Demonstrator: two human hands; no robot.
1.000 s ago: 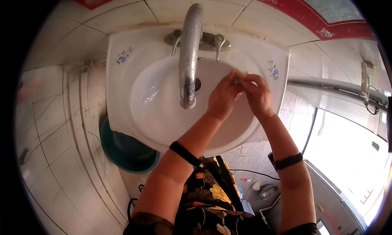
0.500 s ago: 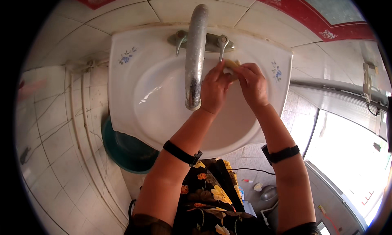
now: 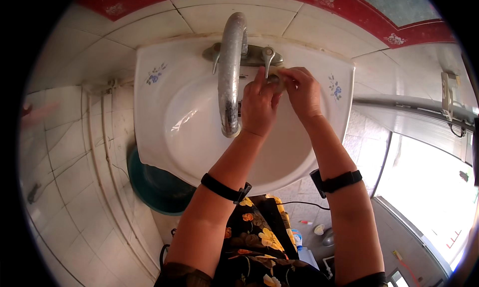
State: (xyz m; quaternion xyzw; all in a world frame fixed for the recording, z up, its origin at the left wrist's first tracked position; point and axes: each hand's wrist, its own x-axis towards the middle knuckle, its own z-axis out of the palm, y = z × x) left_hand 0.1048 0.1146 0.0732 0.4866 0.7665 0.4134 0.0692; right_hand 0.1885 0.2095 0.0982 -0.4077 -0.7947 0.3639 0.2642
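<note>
Over a white wash basin (image 3: 164, 137) with small blue flower prints, both my hands meet at the back, just below the right tap lever (image 3: 268, 56). My left hand (image 3: 258, 106) and my right hand (image 3: 303, 91) pinch a small pale yellowish lump (image 3: 277, 81) between their fingertips; most of it is hidden by the fingers. The long curved metal spout (image 3: 230, 72) hangs just left of my left hand. No water is seen running. Each wrist wears a black strap.
A teal tub (image 3: 154, 187) stands on the floor under the basin's left side. White tiles cover the walls, with a red border at the top. A grey pipe (image 3: 414, 112) runs along the right, above a bright window. Small bottles lie on the floor (image 3: 319, 232).
Both hands, still together on the yellowish lump, have moved from over the bowl's right side up and back toward the taps.
</note>
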